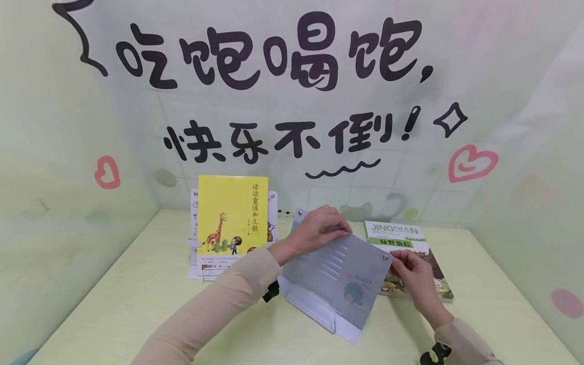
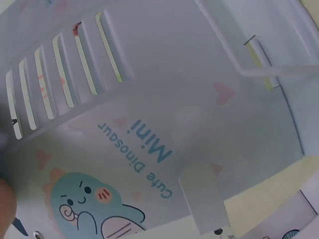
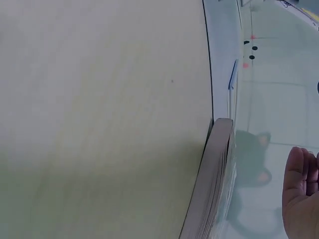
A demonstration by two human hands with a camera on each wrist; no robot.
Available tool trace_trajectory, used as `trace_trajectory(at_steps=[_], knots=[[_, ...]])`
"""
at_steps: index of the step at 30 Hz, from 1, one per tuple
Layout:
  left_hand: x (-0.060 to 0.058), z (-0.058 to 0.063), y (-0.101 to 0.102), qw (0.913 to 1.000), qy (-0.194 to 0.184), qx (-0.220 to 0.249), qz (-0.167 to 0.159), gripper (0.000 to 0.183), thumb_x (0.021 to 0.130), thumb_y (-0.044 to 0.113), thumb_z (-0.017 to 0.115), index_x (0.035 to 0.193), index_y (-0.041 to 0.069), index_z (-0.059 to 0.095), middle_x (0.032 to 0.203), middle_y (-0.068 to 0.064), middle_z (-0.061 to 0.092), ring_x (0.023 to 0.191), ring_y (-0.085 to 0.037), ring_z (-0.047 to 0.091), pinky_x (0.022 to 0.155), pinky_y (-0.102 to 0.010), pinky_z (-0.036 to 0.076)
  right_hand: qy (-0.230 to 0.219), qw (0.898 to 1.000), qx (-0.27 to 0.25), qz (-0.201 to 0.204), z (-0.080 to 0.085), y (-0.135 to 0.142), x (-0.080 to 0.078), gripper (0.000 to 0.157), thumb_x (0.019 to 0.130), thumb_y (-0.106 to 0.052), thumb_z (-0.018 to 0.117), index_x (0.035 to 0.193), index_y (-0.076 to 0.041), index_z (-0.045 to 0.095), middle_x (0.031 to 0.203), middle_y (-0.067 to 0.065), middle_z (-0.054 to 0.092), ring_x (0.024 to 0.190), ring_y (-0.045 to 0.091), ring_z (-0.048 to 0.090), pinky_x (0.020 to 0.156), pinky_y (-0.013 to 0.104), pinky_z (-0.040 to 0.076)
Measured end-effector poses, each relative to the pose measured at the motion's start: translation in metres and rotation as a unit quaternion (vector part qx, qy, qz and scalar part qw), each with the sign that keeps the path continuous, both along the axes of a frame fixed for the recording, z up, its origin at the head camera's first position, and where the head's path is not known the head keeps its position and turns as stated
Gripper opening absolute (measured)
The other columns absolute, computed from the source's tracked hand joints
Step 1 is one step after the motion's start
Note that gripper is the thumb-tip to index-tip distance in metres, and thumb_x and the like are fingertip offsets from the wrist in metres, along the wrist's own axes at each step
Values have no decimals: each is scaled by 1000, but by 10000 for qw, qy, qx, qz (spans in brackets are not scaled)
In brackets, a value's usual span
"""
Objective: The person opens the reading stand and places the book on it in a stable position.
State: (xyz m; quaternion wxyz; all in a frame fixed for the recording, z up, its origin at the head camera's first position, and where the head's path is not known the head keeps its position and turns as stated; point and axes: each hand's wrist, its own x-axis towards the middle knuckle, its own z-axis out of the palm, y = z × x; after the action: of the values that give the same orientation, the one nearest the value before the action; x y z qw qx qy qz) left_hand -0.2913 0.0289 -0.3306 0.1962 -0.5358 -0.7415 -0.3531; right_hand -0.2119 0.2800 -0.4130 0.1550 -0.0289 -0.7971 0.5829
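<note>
A pale grey-blue book stand point(image 1: 319, 274) tilts above the table in the head view, with slots in its back panel and a bent ledge low in front. My left hand point(image 1: 321, 228) grips its top edge, fingers curled over it. At the upper right corner, by a metal rivet, my right hand point(image 1: 412, 276) pinches the panel between thumb and fingers. The left wrist view brings the stand's panel point(image 2: 169, 109) close, showing slots, a cartoon dinosaur and "Cute Dinosaur Mini" lettering. In the right wrist view, part of the right hand point(image 3: 300, 199) shows at the right edge.
A yellow children's book point(image 1: 232, 218) with a giraffe leans on another white stand point(image 1: 193, 256) at the back left. Behind my right hand lies a thick book point(image 1: 410, 230) with a white and green cover. A printed wall sheet point(image 1: 283, 106) rises behind the pale table point(image 1: 137, 284).
</note>
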Motion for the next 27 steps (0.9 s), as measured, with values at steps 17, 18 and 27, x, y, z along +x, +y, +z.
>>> trace_trajectory(at_steps=[17, 18, 27], knots=[[12, 4, -25, 9946, 134, 52, -1025, 6, 83, 6, 70, 88, 10, 72, 85, 2, 68, 83, -7, 56, 75, -18, 46, -896, 9674, 2267, 684, -2, -1, -61, 17, 92, -6, 57, 102, 5, 64, 81, 13, 64, 64, 15, 53, 56, 29, 44], [12, 4, -25, 9940, 134, 62, -1079, 6, 83, 6, 70, 88, 9, 72, 85, 2, 68, 83, -8, 56, 74, -18, 46, -874, 9628, 2466, 673, -3, -1, -64, 16, 91, -6, 58, 100, 5, 65, 81, 12, 65, 65, 16, 53, 56, 29, 43], [14, 4, -27, 9927, 109, 6, -1205, 6, 84, 6, 69, 88, 9, 72, 85, 0, 68, 81, -8, 55, 70, -22, 48, -825, 9225, 3704, 709, -10, -15, -82, 13, 87, -1, 56, 89, 2, 68, 81, 14, 66, 64, 17, 53, 58, 33, 45]])
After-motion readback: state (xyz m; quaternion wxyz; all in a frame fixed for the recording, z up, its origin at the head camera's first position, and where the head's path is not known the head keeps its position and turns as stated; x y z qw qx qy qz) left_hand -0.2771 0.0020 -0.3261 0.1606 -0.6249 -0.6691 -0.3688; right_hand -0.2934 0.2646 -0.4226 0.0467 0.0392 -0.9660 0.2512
